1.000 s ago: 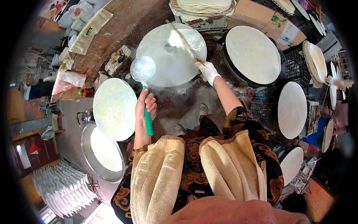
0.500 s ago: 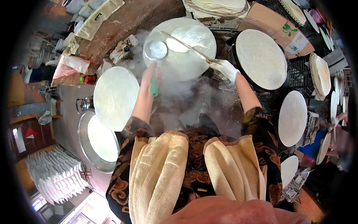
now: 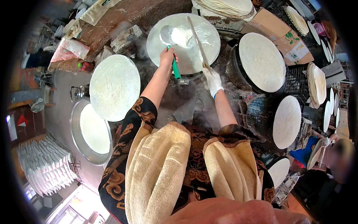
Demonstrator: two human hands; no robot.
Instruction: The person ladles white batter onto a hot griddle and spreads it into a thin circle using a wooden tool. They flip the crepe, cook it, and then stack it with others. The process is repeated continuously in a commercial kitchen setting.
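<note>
In front of me a round griddle [image 3: 186,64] carries a white pool of batter [image 3: 182,38], with a thin smear spreading to its right. My left hand [image 3: 167,58] is closed around the green handle of a ladle [image 3: 176,69]. The ladle's round bowl lies over the griddle, at the left edge of the pool. My right hand [image 3: 212,80], in a white glove, grips the near end of a long flat wooden spreader [image 3: 195,36]. The spreader's blade lies across the griddle, just right of the pool. Light steam hangs between my arms.
At left, a round pale sheet [image 3: 115,87] overlaps a metal basin [image 3: 76,132] of white liquid. Another griddle with a pale sheet [image 3: 262,61] stands at right, a cardboard box [image 3: 270,26] behind it. Stacked flatbreads [image 3: 227,5] lie at the back. A co-worker's hand [image 3: 333,138] shows far right.
The ladle has moved right, to the batter's edge. My right hand has come nearer and left, and the spreader has swung from a slant to nearly straight ahead. The steam has thinned.
</note>
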